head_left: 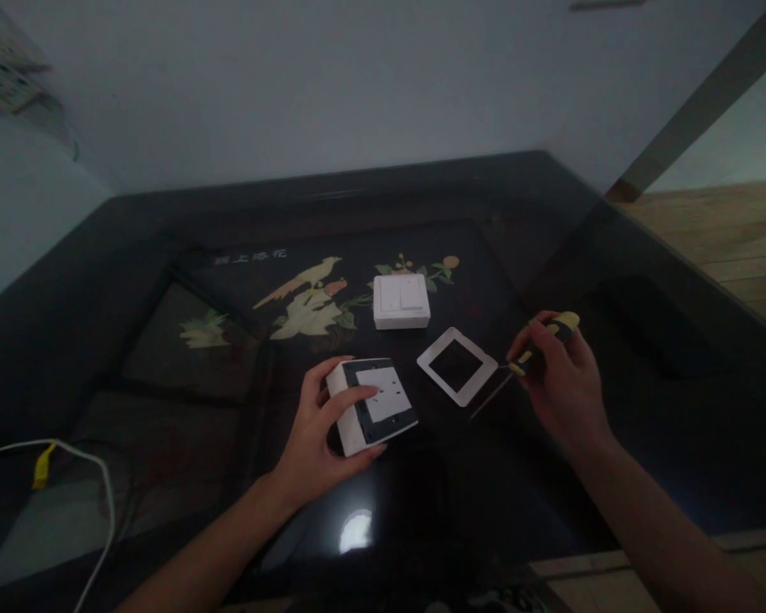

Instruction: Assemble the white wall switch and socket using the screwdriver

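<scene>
My left hand [322, 426] is closed around a white socket box [383, 394] with a dark inner frame, its slotted face tilted up. In my right hand [558, 375] is a yellow-and-black screwdriver [533, 345], its thin shaft pointing left and down toward the table. Between the hands a white square frame [432, 362] with an open middle lies on the dark glossy table, near the screwdriver's shaft. Behind it, a white switch box [402, 301] with two rocker buttons stands on the tabletop.
The glossy black table [511, 183] has a bird-and-flower picture on its surface. A white cable [105, 489] with a yellow tag [42, 466] runs along the left edge. Sockets [3, 81] are on the wall at upper left.
</scene>
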Demonstrator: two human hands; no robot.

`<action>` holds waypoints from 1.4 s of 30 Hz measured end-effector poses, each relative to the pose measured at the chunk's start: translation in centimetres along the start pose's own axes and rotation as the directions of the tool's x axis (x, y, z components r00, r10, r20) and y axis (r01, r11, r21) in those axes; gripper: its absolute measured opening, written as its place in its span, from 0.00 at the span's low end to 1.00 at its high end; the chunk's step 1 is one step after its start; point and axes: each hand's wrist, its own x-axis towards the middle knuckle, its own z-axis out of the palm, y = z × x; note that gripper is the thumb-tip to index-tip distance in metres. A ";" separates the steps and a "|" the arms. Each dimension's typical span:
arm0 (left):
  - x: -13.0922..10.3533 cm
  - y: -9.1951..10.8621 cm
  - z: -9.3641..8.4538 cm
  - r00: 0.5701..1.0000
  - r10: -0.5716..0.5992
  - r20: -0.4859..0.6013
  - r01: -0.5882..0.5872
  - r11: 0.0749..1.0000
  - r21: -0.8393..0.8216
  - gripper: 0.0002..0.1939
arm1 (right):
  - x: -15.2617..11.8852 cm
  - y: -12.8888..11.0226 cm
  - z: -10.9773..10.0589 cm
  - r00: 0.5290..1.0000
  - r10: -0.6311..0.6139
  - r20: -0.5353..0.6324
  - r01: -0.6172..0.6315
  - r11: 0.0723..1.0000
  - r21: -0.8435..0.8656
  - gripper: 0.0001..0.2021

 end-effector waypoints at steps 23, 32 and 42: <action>-0.5 -0.2 1.1 0.971 -0.227 0.074 0.215 0.967 0.138 0.43 | 1.1 -0.6 -1.1 0.989 -0.149 0.001 0.149 0.988 0.045 0.16; -1.1 0.1 0.9 0.985 -0.118 0.124 0.079 0.956 0.282 0.53 | 0.6 -0.5 -1.0 0.983 -0.185 0.018 0.184 0.981 0.062 0.18; -0.1 -0.8 0.0 0.975 -0.082 0.206 0.077 0.997 0.029 0.51 | -0.8 -0.3 -0.4 0.955 -0.124 0.269 0.118 0.992 0.040 0.13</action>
